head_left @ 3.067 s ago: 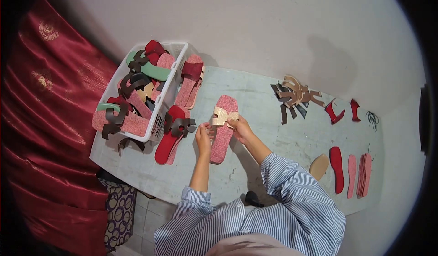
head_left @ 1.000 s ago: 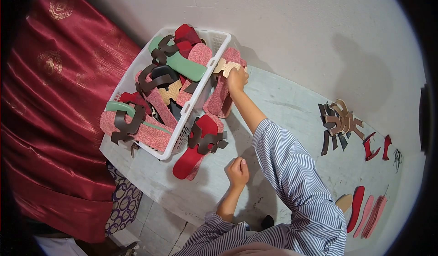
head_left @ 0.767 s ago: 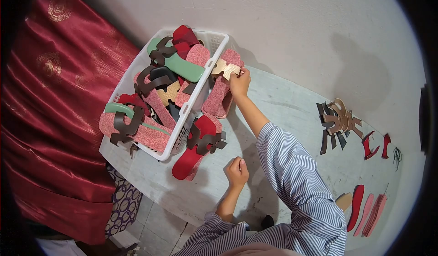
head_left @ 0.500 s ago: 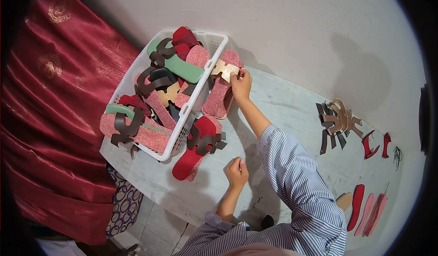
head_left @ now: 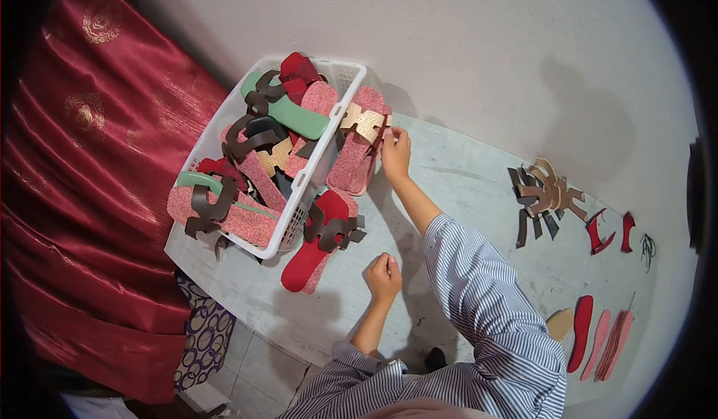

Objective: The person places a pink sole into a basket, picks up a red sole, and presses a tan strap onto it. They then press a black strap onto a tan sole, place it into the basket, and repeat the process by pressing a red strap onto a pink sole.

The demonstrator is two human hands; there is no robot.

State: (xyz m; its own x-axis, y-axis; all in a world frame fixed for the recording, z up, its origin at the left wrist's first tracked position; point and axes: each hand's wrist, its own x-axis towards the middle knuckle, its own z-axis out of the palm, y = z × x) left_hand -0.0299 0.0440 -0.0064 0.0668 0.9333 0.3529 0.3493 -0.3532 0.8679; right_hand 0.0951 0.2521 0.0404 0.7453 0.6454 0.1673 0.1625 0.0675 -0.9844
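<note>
The sandal (head_left: 348,168), held over the worktop (head_left: 464,202) three seconds ago, now lies on other sandals beside the basket (head_left: 321,148). The right hand (head_left: 396,152) has drawn back to the strap's (head_left: 369,126) outer end; whether its fingers grip, I cannot tell. The left hand's (head_left: 384,278) fingers curl together. A broad stretch separates the right hand from brown straps (head_left: 551,196) near the wall-side edge.

I'm watching through one head-worn camera — it's looking forward and steeply down, from above the striped sleeves (head_left: 479,284) at the near edge. The left hand (head_left: 384,278) and right hand (head_left: 396,157) are showing mid-frame, the tabletop (head_left: 479,187) is running aslant beneath them, and the wall (head_left: 464,53) is closing the far side.
</note>
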